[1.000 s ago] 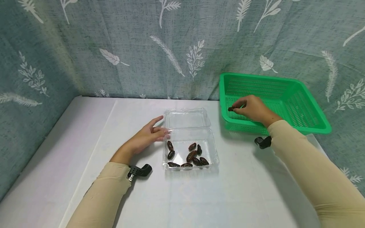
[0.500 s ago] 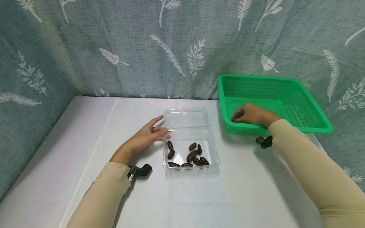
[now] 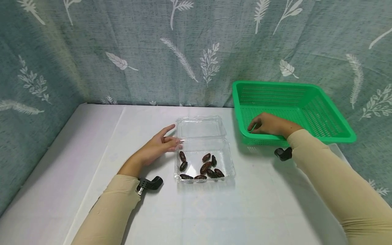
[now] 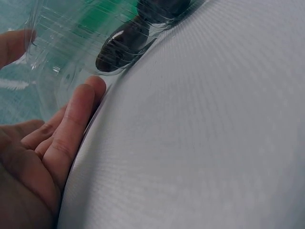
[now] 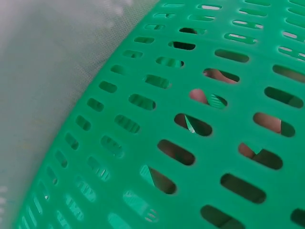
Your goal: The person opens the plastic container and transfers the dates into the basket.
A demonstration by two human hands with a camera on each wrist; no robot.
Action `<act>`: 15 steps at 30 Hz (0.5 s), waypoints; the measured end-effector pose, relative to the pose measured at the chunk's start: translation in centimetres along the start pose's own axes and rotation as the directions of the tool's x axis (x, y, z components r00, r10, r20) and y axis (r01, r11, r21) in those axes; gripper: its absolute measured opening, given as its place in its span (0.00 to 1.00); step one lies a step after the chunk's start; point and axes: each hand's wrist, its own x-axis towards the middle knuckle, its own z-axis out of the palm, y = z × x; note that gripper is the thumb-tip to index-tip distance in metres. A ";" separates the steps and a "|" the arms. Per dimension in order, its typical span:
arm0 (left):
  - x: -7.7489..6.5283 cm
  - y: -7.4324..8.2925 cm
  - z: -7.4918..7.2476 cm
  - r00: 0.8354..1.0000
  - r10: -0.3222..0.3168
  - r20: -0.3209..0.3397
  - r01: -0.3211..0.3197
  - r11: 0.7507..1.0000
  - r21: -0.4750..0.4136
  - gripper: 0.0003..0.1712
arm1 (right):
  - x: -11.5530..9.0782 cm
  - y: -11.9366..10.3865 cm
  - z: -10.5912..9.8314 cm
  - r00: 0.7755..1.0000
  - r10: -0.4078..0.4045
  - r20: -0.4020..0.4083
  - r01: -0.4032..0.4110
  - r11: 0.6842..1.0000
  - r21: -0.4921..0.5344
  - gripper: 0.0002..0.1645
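Observation:
A clear hinged plastic box [image 3: 202, 146] stands on the white table with its lid laid back. Several dark brown dates [image 3: 206, 167] lie in its near part. My left hand [image 3: 157, 144] touches the box's left side, fingers extended; the left wrist view shows fingers [image 4: 71, 124] against the clear wall beside a date [image 4: 123, 45]. Inside the green basket [image 3: 306, 137], my right hand [image 3: 269, 124] reaches low at the near left corner. Green shows between its thumb and index finger, and no date is visible there. Through the basket's slots, the right wrist view shows parts of fingers [image 5: 198, 95].
A grey-green curtain [image 3: 137, 51] with white leaf prints hangs behind and left of the table [image 3: 137, 211]. The basket stands at the table's back right, and a gap separates it from the plastic box.
My right hand has lowered into the basket with a date; the fingers now show a gap and the date is out of sight. The left hand and the box have stayed put.

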 end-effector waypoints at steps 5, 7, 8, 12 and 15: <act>0.1 -0.1 -0.1 1.000 0.001 -0.002 -0.001 1.000 0.003 0.44 | -0.1 -0.1 0.1 0.999 0.006 -0.033 -0.007 1.000 -0.024 0.16; 0.0 -0.1 0.0 1.000 -0.002 -0.004 0.002 1.000 0.003 0.44 | -0.2 -0.1 0.0 0.997 0.008 -0.071 -0.009 1.000 -0.020 0.17; 0.0 0.0 0.0 1.000 -0.002 -0.005 0.002 1.000 0.004 0.44 | -0.3 -0.2 0.0 0.995 0.002 -0.099 -0.004 1.000 -0.019 0.17; 0.0 0.1 0.1 1.000 -0.001 -0.007 0.001 1.000 0.001 0.44 | -0.8 -0.8 -0.1 0.972 -0.039 -0.233 0.038 0.999 -0.006 0.17; -0.1 0.2 0.1 1.000 -0.007 -0.013 0.007 1.000 -0.006 0.45 | -1.2 -1.6 -0.1 0.933 -0.088 -0.348 0.089 0.996 -0.012 0.16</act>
